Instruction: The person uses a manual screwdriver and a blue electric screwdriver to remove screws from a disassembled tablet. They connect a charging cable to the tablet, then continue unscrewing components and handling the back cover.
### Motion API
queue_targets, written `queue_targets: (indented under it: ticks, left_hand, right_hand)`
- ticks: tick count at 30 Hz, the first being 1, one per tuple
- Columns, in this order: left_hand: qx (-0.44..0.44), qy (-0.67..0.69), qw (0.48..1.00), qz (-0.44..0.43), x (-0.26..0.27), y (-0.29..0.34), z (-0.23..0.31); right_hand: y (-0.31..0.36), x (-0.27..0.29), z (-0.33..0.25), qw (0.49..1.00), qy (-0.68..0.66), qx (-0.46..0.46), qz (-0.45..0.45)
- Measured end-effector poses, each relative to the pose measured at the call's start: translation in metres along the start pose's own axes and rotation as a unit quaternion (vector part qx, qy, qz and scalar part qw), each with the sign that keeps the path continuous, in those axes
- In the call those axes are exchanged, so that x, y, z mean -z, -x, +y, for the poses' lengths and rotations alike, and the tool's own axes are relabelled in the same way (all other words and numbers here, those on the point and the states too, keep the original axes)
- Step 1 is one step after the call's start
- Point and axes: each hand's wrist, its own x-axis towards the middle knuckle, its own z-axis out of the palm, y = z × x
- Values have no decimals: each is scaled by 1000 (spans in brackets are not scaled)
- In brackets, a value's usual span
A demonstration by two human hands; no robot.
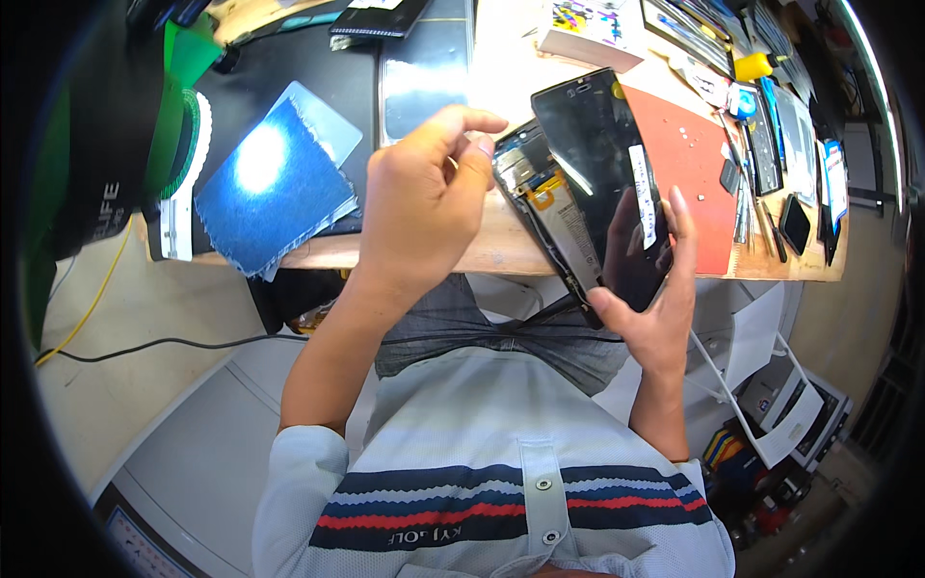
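My right hand [658,323] grips an opened smartphone, thumb on its lower edge and fingers round the right side. The phone body [557,207] shows its inside, with a grey battery and an orange ribbon cable. Its black screen panel [599,144] lies tilted partly over the body, overlapping its right part, with a white label strip on it. My left hand [424,197] is raised by the body's upper left corner. Its fingers are curled, thumb and forefinger close together; whatever may be between them is too small to make out.
A blue cloth [275,183] lies on the dark mat [318,72] at the left. An orange-red mat [689,173] with tiny parts lies right of the phone. Further right are tweezers and other tools, a yellow bottle [753,65] and a small black device [794,224]. A white box [593,29] stands behind.
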Motion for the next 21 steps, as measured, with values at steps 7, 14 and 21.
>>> queue_targets:
  ticks: [7, 14, 21]
  left_hand:
    - [-104, -245, 962, -53, -9, 20, -11]
    - [-129, -369, 910, -139, -24, 25, -7]
    - [-149, -432, 876, -154, -44, 13, -2]
  right_hand:
    - [-18, 3, -17, 986, -156, -61, -19]
    - [-31, 9, -20, 988, -136, -70, -21]
    - [-33, 14, -10, 969, -222, -95, -43]
